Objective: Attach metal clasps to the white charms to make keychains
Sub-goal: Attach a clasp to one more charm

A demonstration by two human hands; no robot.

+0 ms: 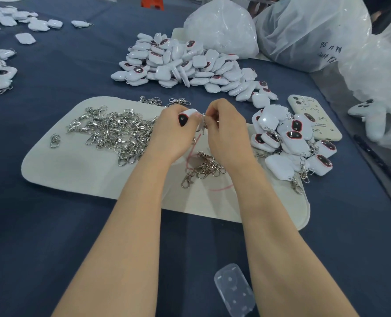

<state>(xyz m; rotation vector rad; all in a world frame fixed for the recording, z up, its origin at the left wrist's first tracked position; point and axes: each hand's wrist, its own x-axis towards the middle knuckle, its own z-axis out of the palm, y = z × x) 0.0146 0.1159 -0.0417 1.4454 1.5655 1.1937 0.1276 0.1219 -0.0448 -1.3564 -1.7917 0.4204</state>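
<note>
Head view, looking down at a work table w/ dark blue cloth. Both forearms reach fwd and meet over a pale mat.

L hand grips one white charm, fingers curled round it, black-and-red face toward the camera. It's held up off the mat, prob. so its loop end points at the other hand. R hand pinches a metal clasp right at the charm's edge, fingertips bunched tight. The joining ring is too small to make out. My read: clasp is mid-attachment, can't tell if hooked yet.

Loose clasps lie heaped on the mat just L of the hands, w/ a smaller bunch between the wrists, likely kept close for quick grabs. Bare charms sit piled farther back on the cloth, in front of plastic bags, prob. their source.

Finished keychains, charms w/ clasps hanging, are stacked at the mat's R edge, well apart from raw stock, presumably so done and undone don't mix. A phone lies just behind that stack. A clear plastic case lies near the R forearm.
</note>
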